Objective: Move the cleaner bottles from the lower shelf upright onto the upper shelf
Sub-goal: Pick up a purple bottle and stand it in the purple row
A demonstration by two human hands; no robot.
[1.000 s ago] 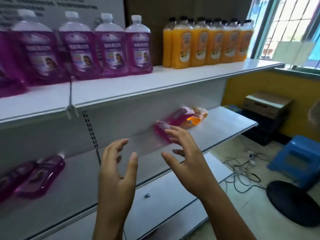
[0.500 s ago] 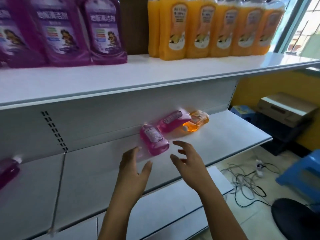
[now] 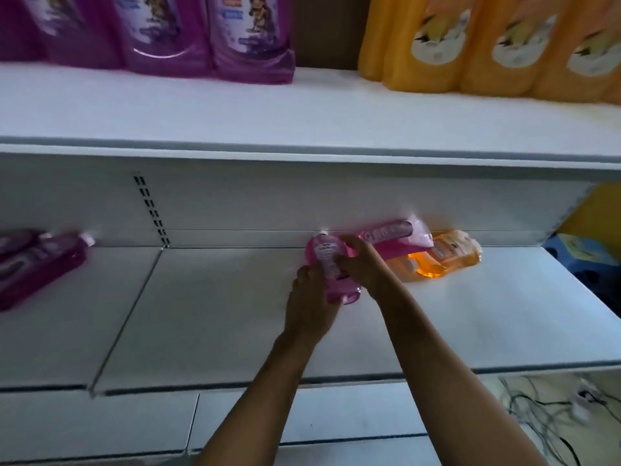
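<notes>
A pink cleaner bottle point(image 3: 327, 260) lies on its side on the lower shelf point(image 3: 215, 314), cap toward the back wall. My left hand point(image 3: 311, 306) grips its base end and my right hand point(image 3: 364, 264) closes over its upper right side. Behind it lie a second pink bottle point(image 3: 393, 238) and an orange bottle point(image 3: 443, 255), both flat against the back wall. Two dark purple bottles point(image 3: 37, 267) lie at the far left of the same shelf. The upper shelf point(image 3: 302, 119) has bare white surface in front.
Upright purple bottles point(image 3: 201, 35) and orange bottles point(image 3: 487, 45) line the back of the upper shelf, with a gap between the groups. A lower ledge point(image 3: 302, 415) juts out below. Cables point(image 3: 544, 418) lie on the floor at the right.
Both hands have reached forward from open in mid-air and closed on the nearest pink bottle. The view has moved closer to the shelves.
</notes>
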